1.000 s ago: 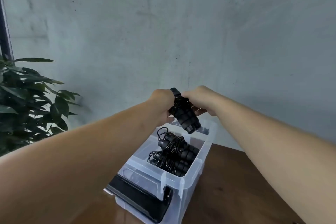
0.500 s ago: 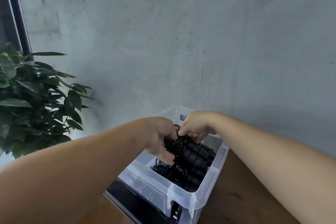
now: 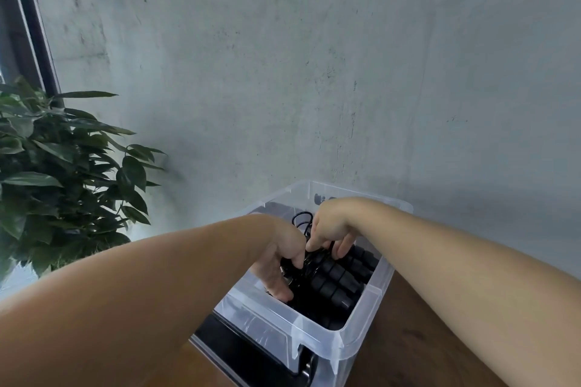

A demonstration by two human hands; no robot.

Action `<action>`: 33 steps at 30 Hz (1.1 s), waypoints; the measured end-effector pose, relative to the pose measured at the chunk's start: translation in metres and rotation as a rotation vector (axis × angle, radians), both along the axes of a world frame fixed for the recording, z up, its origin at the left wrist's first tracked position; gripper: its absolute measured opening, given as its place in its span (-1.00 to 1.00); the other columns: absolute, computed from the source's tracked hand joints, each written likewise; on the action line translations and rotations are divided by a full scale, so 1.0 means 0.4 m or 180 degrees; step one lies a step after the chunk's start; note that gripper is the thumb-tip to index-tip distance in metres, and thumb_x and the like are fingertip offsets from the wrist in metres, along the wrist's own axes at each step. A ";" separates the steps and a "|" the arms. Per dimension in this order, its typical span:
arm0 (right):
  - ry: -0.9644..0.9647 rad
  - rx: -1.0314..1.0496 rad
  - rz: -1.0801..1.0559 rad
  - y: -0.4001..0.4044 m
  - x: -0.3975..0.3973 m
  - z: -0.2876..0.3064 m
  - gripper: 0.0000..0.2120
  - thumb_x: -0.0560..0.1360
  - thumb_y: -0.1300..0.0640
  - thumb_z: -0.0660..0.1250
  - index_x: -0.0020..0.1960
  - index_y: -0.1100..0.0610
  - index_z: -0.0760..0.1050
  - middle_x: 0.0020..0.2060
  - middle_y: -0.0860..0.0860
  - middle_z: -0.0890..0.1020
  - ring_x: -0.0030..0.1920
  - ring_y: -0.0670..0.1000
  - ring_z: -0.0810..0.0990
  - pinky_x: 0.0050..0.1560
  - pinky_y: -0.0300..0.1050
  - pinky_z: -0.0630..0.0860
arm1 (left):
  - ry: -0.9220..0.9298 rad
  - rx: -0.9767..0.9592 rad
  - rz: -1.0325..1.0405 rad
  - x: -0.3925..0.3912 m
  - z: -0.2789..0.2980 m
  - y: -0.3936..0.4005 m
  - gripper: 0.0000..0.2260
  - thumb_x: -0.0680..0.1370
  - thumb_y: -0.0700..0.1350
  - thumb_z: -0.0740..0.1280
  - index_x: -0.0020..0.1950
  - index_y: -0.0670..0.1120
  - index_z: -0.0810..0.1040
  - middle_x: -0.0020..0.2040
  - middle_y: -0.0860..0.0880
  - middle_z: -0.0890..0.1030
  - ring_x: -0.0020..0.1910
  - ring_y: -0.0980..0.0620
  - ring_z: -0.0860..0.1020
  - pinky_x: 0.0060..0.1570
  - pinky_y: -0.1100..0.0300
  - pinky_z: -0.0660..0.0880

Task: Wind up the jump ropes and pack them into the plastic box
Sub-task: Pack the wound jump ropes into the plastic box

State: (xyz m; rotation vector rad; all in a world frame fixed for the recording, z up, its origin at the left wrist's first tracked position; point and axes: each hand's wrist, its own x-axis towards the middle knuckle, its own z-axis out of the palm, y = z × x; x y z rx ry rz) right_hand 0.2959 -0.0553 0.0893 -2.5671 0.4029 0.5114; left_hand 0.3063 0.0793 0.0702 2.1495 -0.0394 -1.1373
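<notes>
A plain indoor room, home or office unclear: a bare grey concrete wall (image 3: 314,72) is filling the upper frame, a leafy potted plant (image 3: 63,173) standing left beside a dark window frame (image 3: 31,25), a wooden table (image 3: 408,339) lying below.

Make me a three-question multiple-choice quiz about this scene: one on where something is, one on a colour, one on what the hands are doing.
1. Where is the leafy plant?
A. left of the plastic box
B. inside the box
C. right of the box

2. What colour are the jump ropes?
A. red
B. black
C. white

3. Where are both hands?
A. flat on the wooden table
B. raised above the box
C. down inside the plastic box on the ropes

Answers: 1 A, it stands at the frame's left. 2 B, handles and cords are black. 3 C, left hand and right hand grip the bundle below the rim.
</notes>
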 end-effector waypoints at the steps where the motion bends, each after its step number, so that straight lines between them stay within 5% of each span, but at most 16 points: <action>1: 0.0061 0.0007 -0.0015 -0.001 0.003 -0.003 -0.51 0.51 0.02 0.44 0.34 0.23 0.44 0.14 0.13 0.58 0.07 0.15 0.68 0.19 0.08 0.58 | -0.0020 0.0011 0.0003 -0.001 0.000 0.001 -0.48 0.65 -0.27 0.09 0.57 -0.26 -0.03 0.45 -0.37 0.27 0.36 -0.26 0.42 0.16 -0.05 0.48; 7: 0.0166 0.0035 -0.0068 -0.003 -0.007 -0.001 -0.49 0.51 0.00 0.43 0.36 0.20 0.42 0.02 0.06 0.57 0.11 0.12 0.65 0.21 0.06 0.57 | -0.0396 0.0093 -0.0130 -0.016 0.024 0.007 -0.52 0.68 -0.26 0.08 0.57 -0.25 -0.01 0.55 -0.31 0.10 0.40 -0.27 0.39 0.26 -0.04 0.48; 11: 0.0028 0.0090 -0.0192 0.001 -0.026 0.006 -0.53 0.52 -0.01 0.42 0.33 0.21 0.45 0.07 0.09 0.59 0.06 0.08 0.66 0.13 -0.01 0.60 | -0.0979 0.0586 -0.0658 -0.045 0.041 0.009 -0.60 0.69 -0.24 0.08 0.52 -0.29 0.16 0.44 -0.31 0.36 0.26 -0.21 0.54 0.07 0.06 0.58; 15: -0.0530 0.0260 -0.0472 -0.004 -0.079 0.060 -0.79 0.59 0.06 0.31 0.03 0.22 0.51 -0.20 0.06 0.57 -0.29 0.00 0.60 -0.19 -0.16 0.59 | -0.2492 0.0577 -0.1156 -0.073 0.107 -0.016 -0.75 0.64 -0.17 0.21 0.25 -0.25 0.53 0.14 -0.17 0.62 -0.06 -0.04 0.61 -0.26 0.24 0.53; 18: -0.1027 0.0598 -0.0955 -0.017 -0.159 0.118 -0.70 0.64 0.13 0.16 -0.27 0.14 0.39 -0.42 0.02 0.43 -0.53 -0.04 0.39 -0.50 -0.27 0.33 | -0.3324 0.0009 -0.0916 -0.087 0.158 -0.072 -0.84 0.63 -0.14 0.20 0.03 -0.11 0.57 -0.05 -0.12 0.54 -0.11 -0.04 0.47 -0.18 0.14 0.45; 21: -0.1903 0.0583 -0.1451 -0.071 -0.278 0.169 -0.71 0.61 0.07 0.22 -0.27 0.14 0.43 -0.43 0.02 0.46 -0.50 -0.02 0.38 -0.50 -0.25 0.28 | -0.2948 -0.1290 -0.0321 -0.166 0.207 -0.145 -0.85 0.59 -0.15 0.25 -0.15 -0.14 0.53 -0.30 -0.08 0.45 -0.36 -0.05 0.39 -0.42 0.18 0.30; 24: -0.2314 0.0533 -0.1767 -0.142 -0.446 0.213 -0.73 0.58 0.07 0.24 -0.27 0.12 0.44 -0.43 -0.01 0.44 -0.52 -0.05 0.34 -0.53 -0.29 0.25 | -0.2539 -0.2024 -0.0430 -0.297 0.244 -0.219 -0.78 0.57 -0.12 0.28 -0.27 -0.12 0.47 -0.41 -0.05 0.33 -0.49 0.01 0.24 -0.48 0.25 0.16; 33: -0.1996 0.0064 -0.2554 -0.345 -0.979 0.199 -0.84 0.54 0.13 0.27 -0.19 0.16 0.50 -0.37 0.02 0.50 -0.47 -0.03 0.43 -0.44 -0.22 0.35 | -0.1518 -0.2332 -0.1575 -0.758 0.187 -0.453 -0.80 0.63 -0.10 0.20 -0.13 -0.13 0.51 -0.31 0.00 0.44 -0.42 0.05 0.39 -0.38 0.23 0.38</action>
